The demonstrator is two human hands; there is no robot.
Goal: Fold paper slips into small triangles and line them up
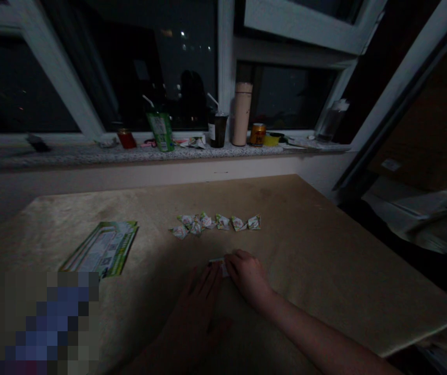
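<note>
On the wide tan surface [325, 250] under the dark window, we see first a green leaflet [102, 249] lying flat at the left. Nearer to us, the left hand [196, 307] lies flat with its fingers stretched out, the tips touching a small paper slip [219, 263]. The right hand [249, 276] bends its fingers down on the same slip; whether they pinch it or only press it, we cannot tell in this dim light. Beyond the hands, well apart, a row of folded paper pieces [215, 224] lies. We judge that a crease is being pressed; a further fold would call for light, exact fingertips.
</note>
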